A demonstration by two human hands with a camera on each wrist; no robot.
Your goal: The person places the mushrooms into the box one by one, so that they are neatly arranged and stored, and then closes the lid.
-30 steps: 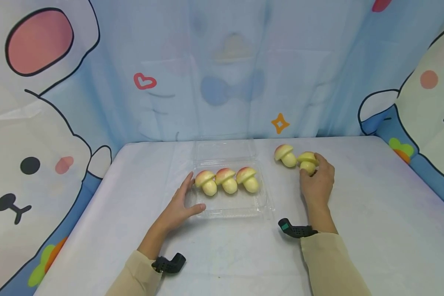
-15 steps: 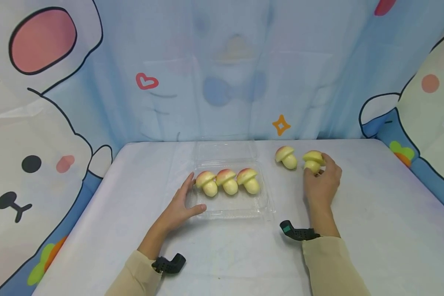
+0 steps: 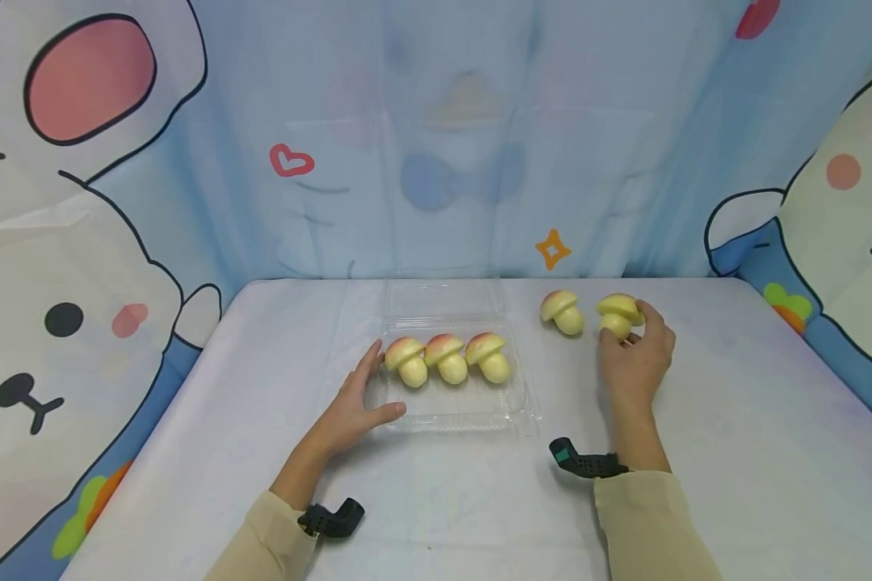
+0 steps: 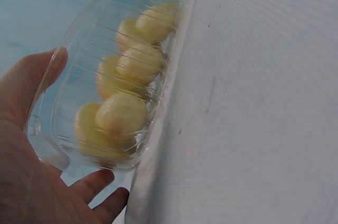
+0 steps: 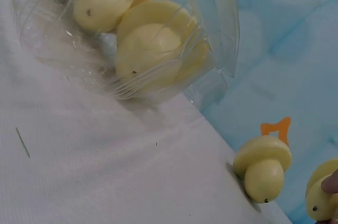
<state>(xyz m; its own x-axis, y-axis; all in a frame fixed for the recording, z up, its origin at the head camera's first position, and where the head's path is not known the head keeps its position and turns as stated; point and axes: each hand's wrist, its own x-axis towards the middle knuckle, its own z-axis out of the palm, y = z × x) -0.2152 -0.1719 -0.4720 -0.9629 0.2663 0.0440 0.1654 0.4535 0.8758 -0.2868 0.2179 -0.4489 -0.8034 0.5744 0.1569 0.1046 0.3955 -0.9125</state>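
In the head view, a clear plastic clamshell box point(image 3: 465, 406) lies with its lid point(image 3: 443, 299) laid back. Inside, three toy mushrooms point(image 3: 446, 360) stand in a row, yellow with reddish caps. At the box's left side is my left hand point(image 3: 350, 410), its fingers and thumb spread around the near corner; the left wrist view shows them against the plastic point(image 4: 50, 145). My right hand point(image 3: 638, 359) pinches a toy mushroom point(image 3: 616, 316) between thumb and fingers, right of the box. Only part of that mushroom point(image 5: 317, 203) shows in the right wrist view.
Another toy mushroom point(image 3: 563, 313) lies on the white-covered table point(image 3: 480, 508), between the box and my right hand. Behind the table hangs a blue curtain point(image 3: 450, 234) with cartoon prints.
My right hand has shifted a little to the right with the mushroom it pinches, widening the gap to the other loose one. The left hand and the box stay put.
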